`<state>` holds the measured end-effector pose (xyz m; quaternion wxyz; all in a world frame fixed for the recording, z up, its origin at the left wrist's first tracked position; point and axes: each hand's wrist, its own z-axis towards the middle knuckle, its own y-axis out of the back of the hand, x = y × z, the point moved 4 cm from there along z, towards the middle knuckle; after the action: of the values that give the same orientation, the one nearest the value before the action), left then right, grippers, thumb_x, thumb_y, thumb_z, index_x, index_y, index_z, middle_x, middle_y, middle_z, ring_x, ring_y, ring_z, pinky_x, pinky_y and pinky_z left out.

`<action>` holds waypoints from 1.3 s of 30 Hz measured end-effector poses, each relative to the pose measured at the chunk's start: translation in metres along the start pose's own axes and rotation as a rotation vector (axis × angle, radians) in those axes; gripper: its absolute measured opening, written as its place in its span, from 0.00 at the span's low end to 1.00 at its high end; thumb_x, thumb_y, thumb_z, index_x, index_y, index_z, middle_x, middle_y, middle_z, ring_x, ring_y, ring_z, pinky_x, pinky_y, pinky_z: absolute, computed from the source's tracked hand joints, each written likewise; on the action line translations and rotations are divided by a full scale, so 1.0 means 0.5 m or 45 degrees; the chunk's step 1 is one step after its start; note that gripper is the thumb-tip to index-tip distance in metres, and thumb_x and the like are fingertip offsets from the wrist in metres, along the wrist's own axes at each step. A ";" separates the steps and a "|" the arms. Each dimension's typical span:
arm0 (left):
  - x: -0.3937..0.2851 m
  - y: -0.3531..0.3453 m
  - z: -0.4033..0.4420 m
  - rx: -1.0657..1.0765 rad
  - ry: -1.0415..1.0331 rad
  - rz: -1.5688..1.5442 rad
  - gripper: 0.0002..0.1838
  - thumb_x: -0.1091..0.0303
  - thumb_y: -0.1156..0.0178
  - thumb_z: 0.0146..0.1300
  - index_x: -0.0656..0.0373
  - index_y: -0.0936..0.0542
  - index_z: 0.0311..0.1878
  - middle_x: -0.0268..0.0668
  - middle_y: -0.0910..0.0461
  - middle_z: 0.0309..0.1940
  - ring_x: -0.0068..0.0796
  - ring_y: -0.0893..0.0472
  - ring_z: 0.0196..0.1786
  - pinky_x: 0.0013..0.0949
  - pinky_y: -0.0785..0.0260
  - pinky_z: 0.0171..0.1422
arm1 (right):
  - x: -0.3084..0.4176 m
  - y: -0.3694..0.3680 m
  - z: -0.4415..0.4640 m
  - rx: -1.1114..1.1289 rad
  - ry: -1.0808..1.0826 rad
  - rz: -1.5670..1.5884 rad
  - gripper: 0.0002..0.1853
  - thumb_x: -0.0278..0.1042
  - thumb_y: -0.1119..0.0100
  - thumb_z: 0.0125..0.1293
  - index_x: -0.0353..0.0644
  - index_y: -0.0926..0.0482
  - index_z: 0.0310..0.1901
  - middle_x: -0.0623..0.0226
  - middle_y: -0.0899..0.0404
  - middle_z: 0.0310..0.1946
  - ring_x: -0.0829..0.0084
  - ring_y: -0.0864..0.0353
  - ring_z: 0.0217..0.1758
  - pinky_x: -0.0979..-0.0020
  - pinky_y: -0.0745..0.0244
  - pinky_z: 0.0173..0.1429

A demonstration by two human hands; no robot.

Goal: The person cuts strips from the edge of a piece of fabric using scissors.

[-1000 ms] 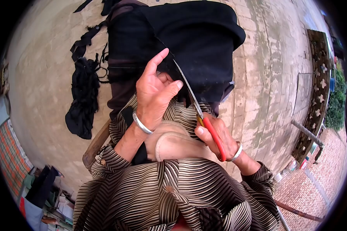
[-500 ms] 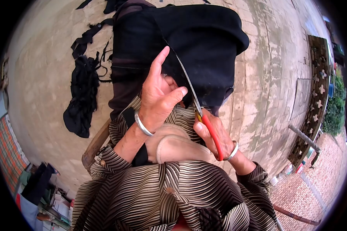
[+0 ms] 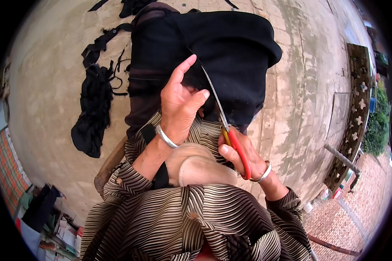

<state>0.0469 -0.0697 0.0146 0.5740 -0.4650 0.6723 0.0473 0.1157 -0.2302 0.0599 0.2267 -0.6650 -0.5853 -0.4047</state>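
We identify a broad, matte black cloth sheet (image 3: 235,48), its far right corner folded into a rounded bulge, and a dark edge line running from its far side toward the near side. The sheet lies on the far side of both hands. We note metal-bladed scissors with red and yellow handles (image 3: 223,116); their long, narrow blades point far and slightly left across the sheet. The right hand (image 3: 251,152) is closed around the handles. The left hand (image 3: 180,98), left of the blades, has index finger extended and thumb spread; whether its curled fingers grip the sheet, we cannot tell.
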 end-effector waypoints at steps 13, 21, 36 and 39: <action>-0.004 -0.004 0.000 0.067 -0.050 -0.012 0.43 0.84 0.42 0.56 0.59 0.47 0.75 0.28 0.23 0.33 0.09 0.29 0.28 0.16 0.34 0.35 | -0.014 -0.005 0.012 0.086 -0.042 0.152 0.33 0.69 0.54 0.67 0.37 0.32 0.40 0.72 0.36 0.23 0.80 0.39 0.26 0.76 0.42 0.31; -0.002 0.003 0.006 0.150 -0.034 -0.060 0.46 0.83 0.39 0.55 0.59 0.48 0.76 0.28 0.22 0.32 0.10 0.27 0.28 0.16 0.32 0.37 | -0.018 -0.001 0.002 0.065 -0.117 0.288 0.30 0.62 0.55 0.71 0.36 0.33 0.30 0.71 0.41 0.16 0.78 0.43 0.20 0.72 0.44 0.26; -0.005 0.024 0.005 -0.053 0.036 -0.023 0.38 0.80 0.43 0.59 0.55 0.41 0.74 0.30 0.23 0.34 0.15 0.25 0.35 0.22 0.30 0.46 | -0.026 0.011 0.005 0.036 -0.238 0.054 0.27 0.50 0.50 0.73 0.33 0.34 0.24 0.54 0.42 0.16 0.60 0.41 0.21 0.60 0.39 0.31; 0.002 0.020 -0.016 -0.220 -0.004 -0.038 0.31 0.79 0.44 0.60 0.57 0.34 0.69 0.29 0.23 0.32 0.18 0.24 0.37 0.27 0.30 0.52 | -0.026 0.010 0.006 0.031 -0.175 0.050 0.27 0.50 0.50 0.73 0.32 0.34 0.25 0.53 0.40 0.17 0.56 0.40 0.22 0.59 0.39 0.31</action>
<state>0.0344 -0.0695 0.0116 0.5335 -0.5227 0.6578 0.0975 0.1214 -0.2367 0.0486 0.2020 -0.6998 -0.5912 -0.3463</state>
